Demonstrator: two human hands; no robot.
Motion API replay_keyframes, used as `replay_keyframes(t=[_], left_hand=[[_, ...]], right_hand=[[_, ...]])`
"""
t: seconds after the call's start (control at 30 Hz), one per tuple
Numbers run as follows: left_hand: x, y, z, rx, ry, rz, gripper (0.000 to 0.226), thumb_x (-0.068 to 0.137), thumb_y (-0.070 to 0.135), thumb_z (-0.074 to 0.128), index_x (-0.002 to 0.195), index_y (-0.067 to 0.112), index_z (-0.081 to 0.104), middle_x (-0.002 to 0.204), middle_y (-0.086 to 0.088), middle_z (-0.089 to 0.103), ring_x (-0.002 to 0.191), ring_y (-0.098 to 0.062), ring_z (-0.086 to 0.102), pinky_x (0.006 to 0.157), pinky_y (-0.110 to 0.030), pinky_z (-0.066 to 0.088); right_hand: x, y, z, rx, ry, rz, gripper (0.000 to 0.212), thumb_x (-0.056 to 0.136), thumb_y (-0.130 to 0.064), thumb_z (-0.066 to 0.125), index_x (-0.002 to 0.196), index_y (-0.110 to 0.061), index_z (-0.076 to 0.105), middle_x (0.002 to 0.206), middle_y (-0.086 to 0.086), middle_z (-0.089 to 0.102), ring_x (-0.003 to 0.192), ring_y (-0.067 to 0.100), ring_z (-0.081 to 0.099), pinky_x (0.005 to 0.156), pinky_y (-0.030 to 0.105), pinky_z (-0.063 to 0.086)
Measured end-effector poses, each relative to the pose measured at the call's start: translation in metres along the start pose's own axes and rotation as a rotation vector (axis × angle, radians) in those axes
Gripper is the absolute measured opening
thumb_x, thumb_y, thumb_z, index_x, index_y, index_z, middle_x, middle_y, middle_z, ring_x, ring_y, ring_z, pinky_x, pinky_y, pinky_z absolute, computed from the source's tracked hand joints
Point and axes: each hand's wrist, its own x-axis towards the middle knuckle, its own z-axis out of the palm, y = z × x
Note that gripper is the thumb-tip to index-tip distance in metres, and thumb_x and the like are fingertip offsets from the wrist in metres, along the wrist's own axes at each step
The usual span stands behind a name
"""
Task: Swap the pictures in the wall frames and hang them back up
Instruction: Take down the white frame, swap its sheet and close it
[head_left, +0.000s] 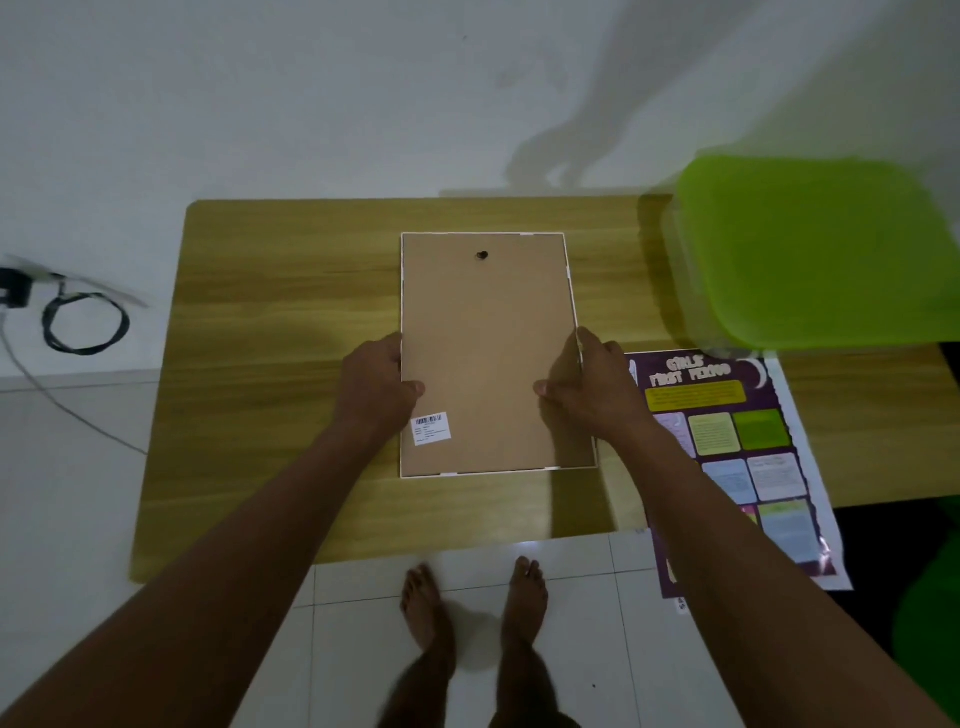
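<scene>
Brown frame back, front hidden

Wooden table, frame back-up at centre, purple poster overhanging right, green tub behind

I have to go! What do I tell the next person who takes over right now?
Left hand: grips the frame by its left edge, thumb on the back.
Right hand: grips the right edge the same way.
The frame: back side up over the table, hanging hole at the far end.
Poster: loose on the table right of the frame, near end hanging over the edge.
Done: frame is off the wall. Whether a picture is inside cannot be seen.
Left: finish the swap, hang it back up. No second frame in view.
</scene>
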Motion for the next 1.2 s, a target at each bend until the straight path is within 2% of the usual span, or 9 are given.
replay_keyframes(t=[0.07, 0.13, 0.23, 0.43, 0.7, 0.77, 0.87, 0.93, 1.2], left_hand=[[0.001, -0.004, 0.0, 0.045, -0.055, 0.0, 0.047, 0.065, 0.02, 0.081, 0.109, 0.016, 0.066, 0.096, -0.003, 0.068, 0.087, -0.027, 0.067, 0.081, -0.038, 0.051], [0.003, -0.007, 0.001, 0.137, -0.124, 0.013, 0.079, 0.055, 0.038, 0.089, 0.123, 0.013, 0.057, 0.11, -0.008, 0.062, 0.098, -0.027, 0.062, 0.085, -0.038, 0.05], [0.002, -0.009, 0.005, 0.234, -0.133, 0.029, 0.106, 0.055, 0.038, 0.091, 0.141, 0.003, 0.04, 0.125, -0.017, 0.051, 0.115, -0.03, 0.049, 0.091, -0.034, 0.041], [-0.004, -0.006, 0.007, 0.261, -0.09, 0.052, 0.098, 0.069, 0.032, 0.084, 0.147, 0.005, 0.032, 0.132, -0.016, 0.045, 0.12, -0.031, 0.045, 0.092, -0.033, 0.038], [-0.012, -0.005, 0.01, 0.316, -0.077, 0.072, 0.093, 0.078, 0.036, 0.077, 0.149, 0.004, 0.027, 0.134, -0.017, 0.045, 0.122, -0.033, 0.045, 0.094, -0.038, 0.038], [-0.015, -0.005, 0.009, 0.346, -0.093, 0.096, 0.097, 0.079, 0.04, 0.075, 0.151, 0.004, 0.021, 0.147, -0.018, 0.036, 0.131, -0.034, 0.038, 0.102, -0.038, 0.035], [-0.018, -0.008, 0.008, 0.373, -0.179, 0.127, 0.119, 0.069, 0.051, 0.08, 0.154, 0.006, 0.01, 0.162, -0.014, 0.005, 0.145, -0.033, 0.018, 0.114, -0.039, 0.024], [-0.019, -0.009, 0.009, 0.336, -0.214, 0.16, 0.123, 0.067, 0.049, 0.082, 0.154, 0.006, 0.006, 0.163, -0.013, -0.002, 0.149, -0.028, 0.012, 0.116, -0.037, 0.02], [-0.018, -0.017, 0.013, 0.46, -0.178, 0.173, 0.11, 0.075, 0.061, 0.068, 0.155, 0.014, 0.01, 0.164, -0.004, 0.001, 0.141, -0.033, 0.032, 0.103, -0.042, 0.037]], right_hand=[[-0.001, 0.003, -0.003, -0.015, -0.077, -0.008, 0.105, 0.067, -0.038, 0.089, 0.148, -0.015, 0.027, 0.138, 0.015, 0.033, 0.129, 0.032, 0.037, 0.101, 0.036, 0.039], [-0.001, 0.006, -0.004, -0.033, -0.123, -0.019, 0.121, 0.062, -0.041, 0.091, 0.154, -0.016, 0.016, 0.142, 0.014, 0.027, 0.134, 0.033, 0.032, 0.109, 0.039, 0.038], [0.002, 0.008, -0.001, -0.052, -0.131, -0.035, 0.127, 0.065, -0.043, 0.09, 0.157, -0.016, 0.006, 0.146, 0.015, 0.023, 0.137, 0.034, 0.029, 0.112, 0.039, 0.036], [0.003, 0.009, 0.004, -0.061, -0.124, -0.04, 0.123, 0.071, -0.044, 0.086, 0.157, -0.017, 0.002, 0.147, 0.012, 0.019, 0.139, 0.035, 0.025, 0.113, 0.043, 0.034], [-0.002, 0.007, 0.0, -0.085, -0.105, -0.088, 0.116, 0.07, -0.045, 0.086, 0.153, -0.011, 0.013, 0.143, 0.015, 0.025, 0.135, 0.038, 0.029, 0.109, 0.044, 0.036], [-0.005, 0.005, -0.002, -0.199, -0.085, -0.155, 0.116, 0.073, -0.05, 0.082, 0.154, -0.006, 0.011, 0.15, 0.019, 0.02, 0.138, 0.041, 0.024, 0.113, 0.045, 0.03], [-0.004, 0.004, -0.009, -0.319, -0.155, -0.242, 0.124, 0.073, -0.056, 0.079, 0.156, -0.003, 0.003, 0.164, 0.016, -0.002, 0.15, 0.035, 0.006, 0.121, 0.043, 0.016], [-0.001, 0.005, -0.011, -0.306, -0.241, -0.222, 0.132, 0.071, -0.059, 0.079, 0.157, -0.008, -0.007, 0.165, 0.007, -0.015, 0.152, 0.036, 0.006, 0.121, 0.047, 0.018], [-0.004, -0.002, -0.009, -0.308, -0.258, -0.212, 0.131, 0.073, -0.053, 0.081, 0.156, -0.006, -0.009, 0.163, 0.008, -0.023, 0.151, 0.029, 0.017, 0.117, 0.039, 0.029]])
